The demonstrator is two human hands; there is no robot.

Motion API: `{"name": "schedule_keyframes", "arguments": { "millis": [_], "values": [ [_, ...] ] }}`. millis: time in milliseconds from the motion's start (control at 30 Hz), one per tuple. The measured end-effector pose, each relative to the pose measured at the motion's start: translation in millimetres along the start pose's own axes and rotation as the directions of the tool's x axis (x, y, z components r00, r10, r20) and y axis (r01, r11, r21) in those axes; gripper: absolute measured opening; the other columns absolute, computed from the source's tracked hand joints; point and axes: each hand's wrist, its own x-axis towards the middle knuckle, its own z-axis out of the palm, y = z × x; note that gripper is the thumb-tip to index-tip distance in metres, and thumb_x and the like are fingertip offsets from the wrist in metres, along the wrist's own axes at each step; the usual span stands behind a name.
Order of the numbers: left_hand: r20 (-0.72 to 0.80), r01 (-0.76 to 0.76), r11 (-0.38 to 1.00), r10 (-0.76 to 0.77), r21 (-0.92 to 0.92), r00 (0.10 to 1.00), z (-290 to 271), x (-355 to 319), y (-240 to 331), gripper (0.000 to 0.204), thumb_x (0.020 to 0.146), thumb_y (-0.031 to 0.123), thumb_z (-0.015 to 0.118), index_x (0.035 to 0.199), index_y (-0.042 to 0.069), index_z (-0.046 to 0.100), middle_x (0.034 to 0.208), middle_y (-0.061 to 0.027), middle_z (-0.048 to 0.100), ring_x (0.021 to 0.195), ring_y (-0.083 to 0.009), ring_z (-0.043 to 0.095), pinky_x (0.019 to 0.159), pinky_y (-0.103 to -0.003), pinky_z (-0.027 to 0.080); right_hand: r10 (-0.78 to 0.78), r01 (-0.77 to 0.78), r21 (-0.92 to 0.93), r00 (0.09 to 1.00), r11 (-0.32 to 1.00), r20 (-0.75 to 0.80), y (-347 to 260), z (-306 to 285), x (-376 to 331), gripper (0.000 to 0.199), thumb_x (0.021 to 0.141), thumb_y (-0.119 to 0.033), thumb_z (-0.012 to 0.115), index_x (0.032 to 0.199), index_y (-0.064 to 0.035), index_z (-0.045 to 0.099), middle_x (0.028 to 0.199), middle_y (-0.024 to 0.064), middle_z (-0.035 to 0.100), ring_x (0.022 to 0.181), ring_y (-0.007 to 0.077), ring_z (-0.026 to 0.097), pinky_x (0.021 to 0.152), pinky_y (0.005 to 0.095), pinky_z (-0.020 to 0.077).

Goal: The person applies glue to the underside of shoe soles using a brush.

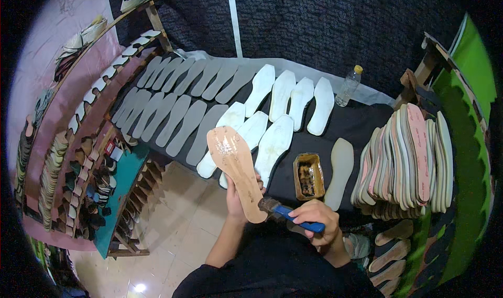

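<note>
My left hand is closed round the edge of a tan insole, holding it tilted above the table's near edge. A wet, glossy patch shines on its wide end. In my right hand is a brush with a blue handle; its dark bristles are at the insole's narrow end. A rectangular tray stained with brown, sticky-looking residue stands beyond my right hand. Beside the tray lies a single pale insole. White insoles lie just past the one I hold.
Grey insoles lie in two rows on the black-covered table's left side. A tall stack of insoles stands at the right. A clear bottle with a yellow cap is at the back. Wooden racks with shoes stand left, above a tiled floor.
</note>
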Motion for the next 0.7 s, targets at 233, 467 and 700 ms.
{"name": "schedule_keyframes", "arguments": {
  "millis": [233, 467, 700],
  "values": [
    [0.050, -0.035, 0.999, 0.036, -0.023, 0.998, -7, 3, 1, 0.065, 0.090, 0.057, 0.017, 0.111, 0.002, 0.045, 0.094, -0.0107, 0.052, 0.076, -0.0213, 0.051, 0.070, -0.035, 0.045, -0.082, 0.087, -0.039, 0.989, 0.995, 0.126, 4, 11, 0, 0.028, 0.069, -0.011, 0.067, 0.094, -0.0037, 0.058, 0.095, 0.0120, 0.062, 0.079, 0.0281, 0.061, 0.068, 0.0356, 0.0490],
    [0.037, -0.116, 0.992, 0.118, -0.055, 0.992, -2, 6, 6, 0.063, 0.090, 0.057, 0.018, 0.110, 0.002, 0.043, 0.093, -0.0104, 0.050, 0.074, -0.0205, 0.048, 0.067, -0.034, 0.043, -0.094, 0.091, 0.028, 0.988, 0.995, 0.124, 3, 7, -13, 0.025, 0.069, -0.011, 0.067, 0.091, -0.0018, 0.061, 0.090, 0.0112, 0.064, 0.074, 0.0266, 0.062, 0.063, 0.0343, 0.0494],
    [0.003, -0.107, 0.991, 0.107, 0.083, 0.994, 4, 5, 2, 0.067, 0.089, 0.060, 0.016, 0.108, 0.002, 0.044, 0.092, -0.0105, 0.050, 0.075, -0.0201, 0.047, 0.068, -0.034, 0.043, -0.099, 0.117, -0.146, 0.988, 0.982, 0.120, 4, 11, -7, 0.025, 0.070, -0.016, 0.067, 0.091, -0.0029, 0.061, 0.094, 0.0113, 0.063, 0.077, 0.0265, 0.061, 0.066, 0.0345, 0.0493]
  ]
}}
